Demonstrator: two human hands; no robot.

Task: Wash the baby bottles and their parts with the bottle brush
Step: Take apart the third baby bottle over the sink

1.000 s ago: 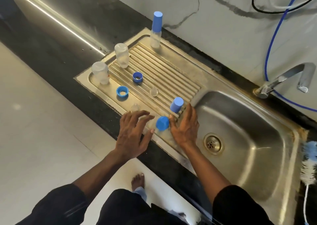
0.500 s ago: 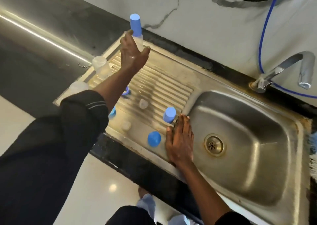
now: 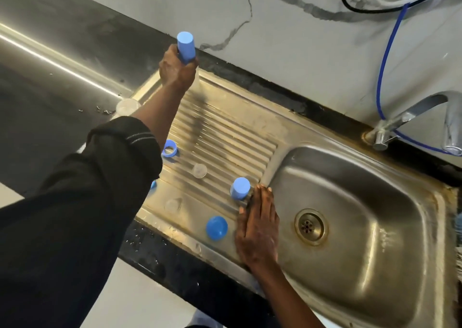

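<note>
While left grip (image 3: 176,71) wraps the capped bottle (image 3: 186,46), right grip (image 3: 257,227) flat on drainboard (image 3: 225,132)

Veined marble wall (image 3: 300,40), black counter (image 3: 75,27), pale floor (image 3: 140,297)

Your left arm stretches far forward, its dark sleeve bunched at the forearm, and your left hand (image 3: 177,70) curls round a blue-capped bottle (image 3: 185,46). Your right hand (image 3: 257,227) lies palm down, fingers straight and together.
</note>
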